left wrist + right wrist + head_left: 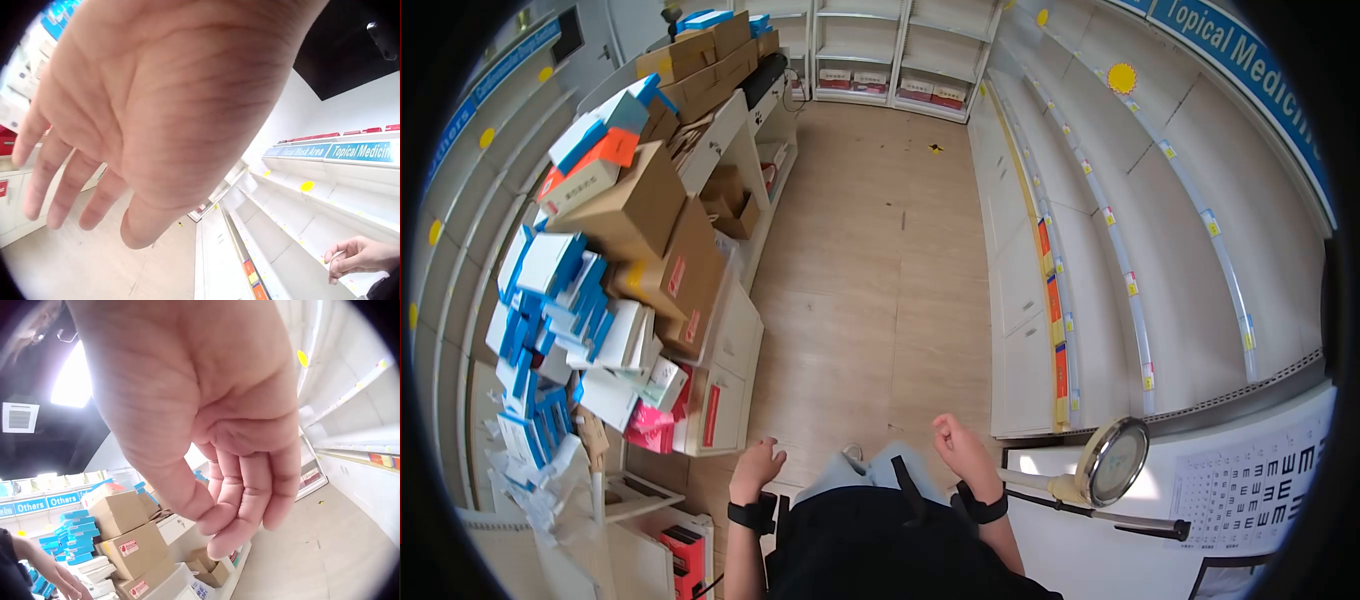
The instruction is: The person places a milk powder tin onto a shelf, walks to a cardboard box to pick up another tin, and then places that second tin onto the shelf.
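Note:
Both hands are held in front of the body and hold nothing. The left hand (757, 468) is at the lower middle of the head view, nearest the counter side; in the left wrist view the same hand (150, 106) shows its palm, fingers extended and relaxed. To the right, the right hand (965, 450) hangs over the floor beside the white table; in the right wrist view this hand (212, 425) has loosely bent fingers with nothing between them. Each wrist wears a black strap.
Cartons (625, 205) and blue-white boxes (550, 262) are piled on the left counter. Shelves (1140, 200) line the right wall. A round magnifier lamp (1118, 461) and an eye chart (1240, 480) are at lower right. Wooden floor (880, 230) runs between.

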Demonstrator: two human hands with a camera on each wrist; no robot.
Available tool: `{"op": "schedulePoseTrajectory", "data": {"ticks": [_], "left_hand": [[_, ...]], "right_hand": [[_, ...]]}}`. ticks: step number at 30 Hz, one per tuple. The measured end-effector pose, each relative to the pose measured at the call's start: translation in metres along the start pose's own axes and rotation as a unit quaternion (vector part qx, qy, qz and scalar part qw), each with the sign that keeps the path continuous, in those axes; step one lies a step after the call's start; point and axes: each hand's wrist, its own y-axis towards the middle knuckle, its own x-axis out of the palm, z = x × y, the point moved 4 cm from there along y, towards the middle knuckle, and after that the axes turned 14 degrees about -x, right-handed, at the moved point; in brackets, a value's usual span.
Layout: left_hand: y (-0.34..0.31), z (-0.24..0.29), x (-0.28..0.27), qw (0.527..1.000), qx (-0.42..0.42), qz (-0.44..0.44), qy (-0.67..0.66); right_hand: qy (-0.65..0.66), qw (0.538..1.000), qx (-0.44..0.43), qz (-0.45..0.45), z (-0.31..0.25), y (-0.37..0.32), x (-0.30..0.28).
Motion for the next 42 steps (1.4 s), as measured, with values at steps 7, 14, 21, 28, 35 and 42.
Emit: {"op": "schedulePoseTrajectory", "data": {"ticks": [7, 14, 21, 28, 35, 42], "left_hand": [[0.085, 0.042, -0.02, 0.994, -0.025, -0.104, -0.002], [0.231, 0.092, -0.038, 0.992, -0.074, -0.095, 0.031], [0.328, 0.228, -0.11, 0.994, -0.025, -0.109, 0.013], [0.423, 0.298, -0.153, 0.995, -0.015, -0.09, 0.044], [0.54, 0.33, -0.165, 0.984, -0.042, -0.165, 0.056], [0.686, 0.362, -0.242, 0.987, -0.054, -0.14, 0.06]], "right_hand": [[-0.01, 0.992, -0.033, 0.121, 0.052, 0.089, -0.014], [-0.073, 0.993, -0.005, 0.092, 0.138, 0.256, -0.054], [-0.05, 0.993, -0.054, 0.09, 0.14, 0.424, -0.127], [0.05, 0.992, -0.066, 0.094, 0.137, 0.526, -0.16], [0.052, 0.992, -0.082, 0.084, 0.156, 0.625, -0.162], [-0.048, 0.992, -0.097, 0.069, 0.175, 0.79, -0.185]]}}
